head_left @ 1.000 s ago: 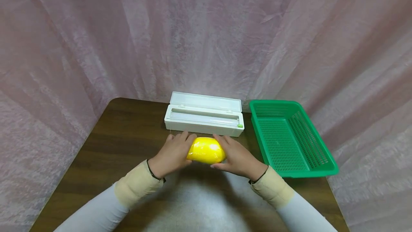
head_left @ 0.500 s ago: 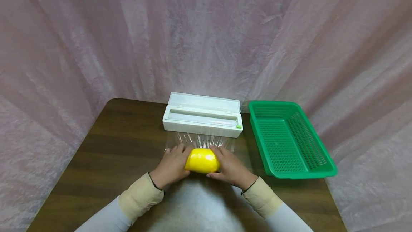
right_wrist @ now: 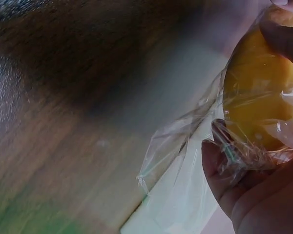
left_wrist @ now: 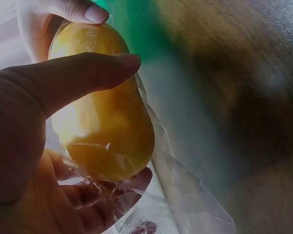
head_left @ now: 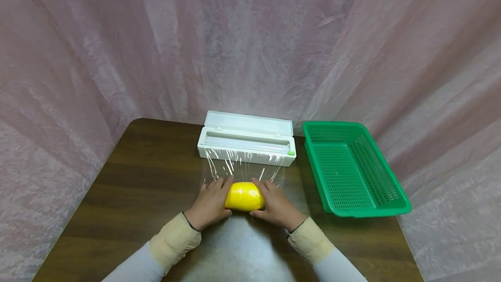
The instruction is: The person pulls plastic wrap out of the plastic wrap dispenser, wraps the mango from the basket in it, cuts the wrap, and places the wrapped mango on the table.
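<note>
A smooth yellow oblong fruit (head_left: 244,196), mango-like in shape, is held between both hands, partly covered in clear cling film. My left hand (head_left: 210,203) grips its left end, the thumb (left_wrist: 88,80) lying across the fruit in the left wrist view. From the other end, my right hand (head_left: 278,203) holds it, with fingers bunched into gathered film in the right wrist view. Stretched cling film (head_left: 250,171) runs from the fruit to the white cling film dispenser (head_left: 246,158), whose lid (head_left: 248,121) stands up. A roll (head_left: 246,143) lies inside.
To the right stands a green perforated plastic basket (head_left: 340,177) with nothing in it. Both it and the dispenser rest on the dark wooden table (head_left: 137,177). A pink curtain (head_left: 250,47) hangs behind the table.
Both hands have drawn the fruit toward the person and slightly left, away from the dispenser. More film now shows between fruit and dispenser, pulled into shiny creases.
</note>
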Demonstrator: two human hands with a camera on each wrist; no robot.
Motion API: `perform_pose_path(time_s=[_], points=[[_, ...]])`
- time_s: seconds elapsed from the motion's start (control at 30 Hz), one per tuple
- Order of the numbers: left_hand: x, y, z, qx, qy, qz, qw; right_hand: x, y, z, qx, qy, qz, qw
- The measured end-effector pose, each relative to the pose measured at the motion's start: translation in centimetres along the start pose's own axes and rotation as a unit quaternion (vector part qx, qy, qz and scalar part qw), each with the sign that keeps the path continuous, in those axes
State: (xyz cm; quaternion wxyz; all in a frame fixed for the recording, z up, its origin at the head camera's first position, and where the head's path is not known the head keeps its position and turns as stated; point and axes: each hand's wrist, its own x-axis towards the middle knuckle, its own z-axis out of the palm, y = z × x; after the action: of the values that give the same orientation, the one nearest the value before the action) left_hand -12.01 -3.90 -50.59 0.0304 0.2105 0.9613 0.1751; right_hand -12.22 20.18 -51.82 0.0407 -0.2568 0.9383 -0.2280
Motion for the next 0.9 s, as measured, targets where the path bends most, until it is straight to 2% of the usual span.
perform_pose_path(time_s=[0.27,0.5,0.57,0.63,0.73,0.8,0.9], points=[[0.0,-0.6,1.2,0.002,0.022,-0.017,0.9996,0.4,0.3,0.6,-0.001,-0.002,-0.003,1.0],[0.0,-1.2,1.5,0.0,0.01,-0.038,0.9992,0.7,0.8,0.9,0.014,-0.01,-0.004,0.9998],[0.0,-1.1,1.6,0.004,0.017,-0.037,0.9992,0.8,1.0,1.0,0.013,-0.013,-0.006,0.9998],[0.0,-0.9,1.6,0.009,0.037,-0.017,0.9991,1.0,1.1,1.1,0.013,-0.015,-0.006,0.9998],[0.3,-0.2,1.8,0.01,0.074,0.044,0.9963,1.1,1.2,1.1,0.02,-0.018,-0.001,0.9996],[0.6,0.2,2.0,0.013,0.08,0.077,0.9937,1.2,1.3,1.1,0.032,-0.017,0.006,0.9993],[1.0,0.7,2.4,0.017,0.08,0.091,0.9925,1.4,1.3,1.2,0.05,-0.016,0.016,0.9985]])
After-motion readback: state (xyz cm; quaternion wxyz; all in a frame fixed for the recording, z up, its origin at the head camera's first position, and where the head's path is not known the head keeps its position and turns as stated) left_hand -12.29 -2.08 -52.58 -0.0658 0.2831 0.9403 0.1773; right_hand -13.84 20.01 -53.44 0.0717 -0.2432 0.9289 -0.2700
